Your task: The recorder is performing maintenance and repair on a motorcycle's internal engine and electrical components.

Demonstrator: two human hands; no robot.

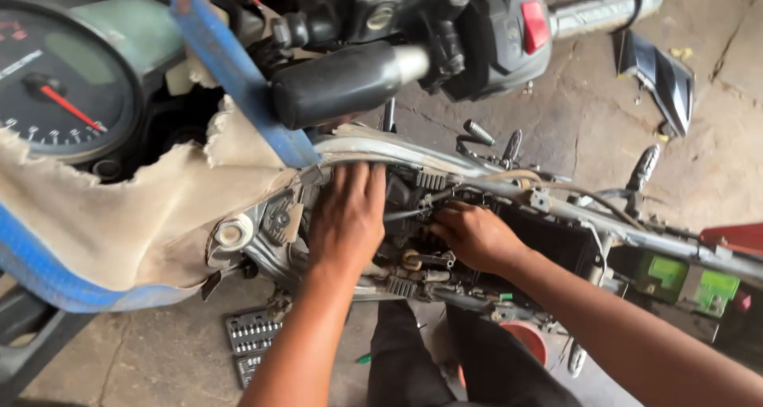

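I look down on a stripped motorcycle frame (493,186) with the engine (413,216) exposed beneath it. My left hand (346,216) lies flat, fingers spread, on the engine's top just under the silver frame tube. My right hand (474,234) reaches in from the right, fingers curled around a small part beside a thin cable (409,213); what it grips is hidden. A brass-coloured fitting (411,258) sits just below and between both hands.
The speedometer (60,89), a torn beige cloth (151,216) with blue strap (230,65), and the handlebar with red switch (535,25) fill the top. A socket set (253,331) lies on the concrete floor; a green battery (691,284) sits at right.
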